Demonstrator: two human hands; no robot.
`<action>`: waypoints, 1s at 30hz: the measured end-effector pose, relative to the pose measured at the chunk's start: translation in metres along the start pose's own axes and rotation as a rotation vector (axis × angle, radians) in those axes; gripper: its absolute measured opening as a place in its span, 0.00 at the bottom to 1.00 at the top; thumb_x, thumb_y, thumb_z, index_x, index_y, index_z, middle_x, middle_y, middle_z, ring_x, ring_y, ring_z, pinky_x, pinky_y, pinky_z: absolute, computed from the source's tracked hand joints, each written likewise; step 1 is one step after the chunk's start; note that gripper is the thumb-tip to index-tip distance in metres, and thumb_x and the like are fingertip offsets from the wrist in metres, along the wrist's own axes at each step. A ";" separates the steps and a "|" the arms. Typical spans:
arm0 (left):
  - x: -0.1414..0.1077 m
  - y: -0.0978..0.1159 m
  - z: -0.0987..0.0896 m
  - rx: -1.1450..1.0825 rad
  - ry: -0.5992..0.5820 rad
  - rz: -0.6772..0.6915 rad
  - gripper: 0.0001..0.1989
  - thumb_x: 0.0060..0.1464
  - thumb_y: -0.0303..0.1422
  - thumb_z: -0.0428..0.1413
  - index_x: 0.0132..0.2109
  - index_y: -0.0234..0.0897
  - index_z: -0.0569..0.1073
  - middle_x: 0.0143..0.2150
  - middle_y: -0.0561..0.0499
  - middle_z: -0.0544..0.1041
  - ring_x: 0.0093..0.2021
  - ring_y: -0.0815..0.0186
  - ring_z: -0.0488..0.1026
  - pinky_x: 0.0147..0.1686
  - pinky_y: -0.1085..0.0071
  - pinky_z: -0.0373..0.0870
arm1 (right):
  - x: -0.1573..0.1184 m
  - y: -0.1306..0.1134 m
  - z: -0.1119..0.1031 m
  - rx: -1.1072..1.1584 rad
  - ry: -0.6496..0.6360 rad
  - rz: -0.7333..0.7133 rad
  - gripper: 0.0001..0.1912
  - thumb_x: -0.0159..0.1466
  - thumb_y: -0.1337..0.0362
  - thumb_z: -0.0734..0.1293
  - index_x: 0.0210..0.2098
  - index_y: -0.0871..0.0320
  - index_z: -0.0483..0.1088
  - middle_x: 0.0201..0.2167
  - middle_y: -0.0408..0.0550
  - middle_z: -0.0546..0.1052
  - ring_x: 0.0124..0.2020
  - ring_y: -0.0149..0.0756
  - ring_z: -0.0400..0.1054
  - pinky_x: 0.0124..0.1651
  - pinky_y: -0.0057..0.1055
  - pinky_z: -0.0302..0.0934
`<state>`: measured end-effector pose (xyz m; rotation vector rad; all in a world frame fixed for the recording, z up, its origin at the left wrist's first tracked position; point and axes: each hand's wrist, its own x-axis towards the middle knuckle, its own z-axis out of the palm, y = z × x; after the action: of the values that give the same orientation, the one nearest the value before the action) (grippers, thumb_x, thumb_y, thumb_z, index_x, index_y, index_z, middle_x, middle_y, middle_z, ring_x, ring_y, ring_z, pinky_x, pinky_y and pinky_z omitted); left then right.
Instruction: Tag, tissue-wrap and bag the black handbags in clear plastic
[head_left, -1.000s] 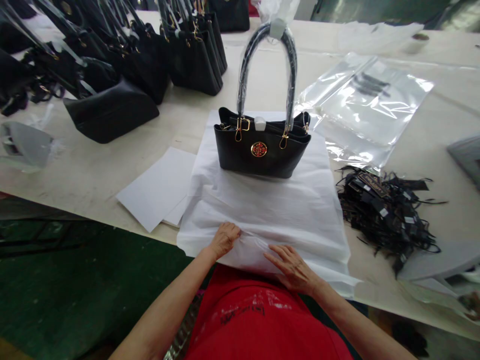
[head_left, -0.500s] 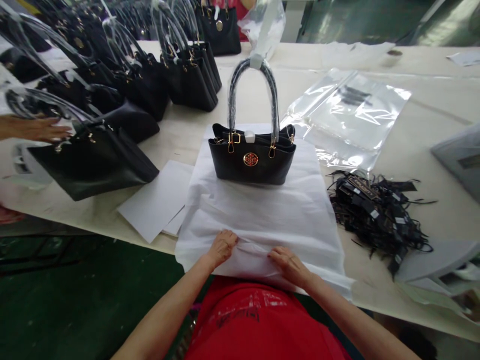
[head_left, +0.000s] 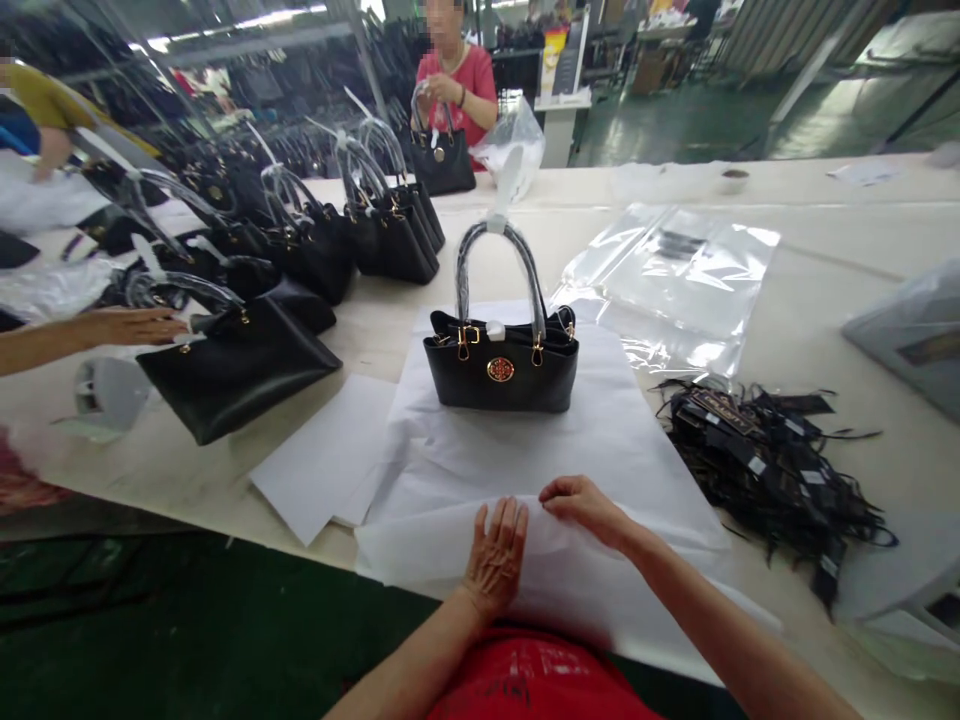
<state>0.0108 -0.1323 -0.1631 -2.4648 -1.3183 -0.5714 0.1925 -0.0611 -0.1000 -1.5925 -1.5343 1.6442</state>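
A large sheet of thin white wrapping paper (head_left: 450,455) lies on the table in front of me, its near edge folded over. My left hand (head_left: 496,558) rests flat on that fold, fingers stretched forward. Just to its right, my right hand (head_left: 589,508) pinches the folded paper edge between thumb and fingers. Beyond both hands, a small black handbag (head_left: 499,385) stands upright on the sheet. It has a red and gold oval emblem, and its raised handles (head_left: 525,255) are wrapped in clear plastic.
Black tags (head_left: 750,460) lie heaped at right, with clear plastic bags (head_left: 682,280) behind. White sheets (head_left: 326,460) lie at left. Several black handbags (head_left: 394,245) stand back left; another person's hand (head_left: 135,327) touches a tilted handbag (head_left: 247,365). A person in red (head_left: 480,75) handles a bag across the table.
My left hand has shifted right and flattened onto the paper. The near edge is now folded over away from me. The view has tilted up, and the handbag stays on the sheet.
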 end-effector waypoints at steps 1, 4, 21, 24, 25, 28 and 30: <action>0.008 -0.007 -0.004 0.014 -0.022 -0.002 0.21 0.53 0.21 0.44 0.54 0.27 0.64 0.49 0.38 0.70 0.52 0.55 0.65 0.52 0.57 0.57 | 0.000 -0.008 -0.004 0.007 -0.002 0.014 0.11 0.47 0.67 0.62 0.29 0.63 0.72 0.19 0.42 0.71 0.21 0.28 0.60 0.27 0.26 0.55; 0.037 -0.034 -0.028 0.025 -0.116 -0.019 0.12 0.53 0.20 0.46 0.39 0.33 0.71 0.34 0.46 0.73 0.34 0.61 0.69 0.37 0.65 0.63 | -0.005 -0.038 -0.020 -0.200 0.014 -0.116 0.11 0.53 0.61 0.63 0.30 0.61 0.73 0.26 0.46 0.73 0.27 0.32 0.66 0.34 0.30 0.60; 0.254 -0.152 -0.104 0.127 0.022 0.017 0.18 0.58 0.23 0.44 0.56 0.26 0.63 0.49 0.37 0.70 0.51 0.54 0.65 0.49 0.58 0.60 | 0.055 -0.219 -0.067 -1.109 0.581 -0.405 0.11 0.63 0.65 0.57 0.36 0.58 0.71 0.38 0.51 0.76 0.38 0.38 0.70 0.39 0.30 0.56; 0.260 -0.154 -0.088 0.072 -0.089 0.016 0.16 0.60 0.24 0.43 0.53 0.28 0.66 0.46 0.38 0.71 0.49 0.56 0.66 0.50 0.59 0.62 | 0.064 -0.225 -0.075 -1.085 0.546 -0.382 0.09 0.61 0.66 0.59 0.35 0.58 0.71 0.36 0.50 0.76 0.38 0.38 0.70 0.38 0.30 0.57; 0.264 -0.155 -0.083 0.061 -0.138 0.004 0.15 0.60 0.24 0.42 0.50 0.29 0.68 0.44 0.39 0.72 0.46 0.56 0.67 0.48 0.59 0.63 | 0.065 -0.228 -0.078 -1.048 0.547 -0.382 0.08 0.59 0.65 0.61 0.35 0.57 0.71 0.35 0.50 0.76 0.37 0.39 0.70 0.39 0.30 0.57; 0.279 -0.162 -0.076 0.034 -0.211 0.008 0.13 0.59 0.24 0.43 0.42 0.30 0.71 0.39 0.40 0.72 0.44 0.55 0.69 0.46 0.59 0.65 | 0.066 -0.243 -0.089 -0.852 0.725 -0.467 0.13 0.53 0.61 0.68 0.38 0.58 0.69 0.37 0.52 0.74 0.40 0.43 0.68 0.42 0.34 0.60; 0.291 -0.166 -0.075 0.013 -0.255 0.015 0.13 0.58 0.22 0.43 0.42 0.30 0.71 0.41 0.38 0.72 0.46 0.54 0.68 0.46 0.59 0.66 | 0.074 -0.258 -0.097 -0.694 0.905 -0.598 0.26 0.50 0.58 0.71 0.46 0.60 0.66 0.45 0.55 0.70 0.47 0.46 0.64 0.49 0.39 0.59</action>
<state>0.0025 0.1360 0.0502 -2.6012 -1.3870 -0.2493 0.1548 0.1271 0.1110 -1.5711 -1.8106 -0.0026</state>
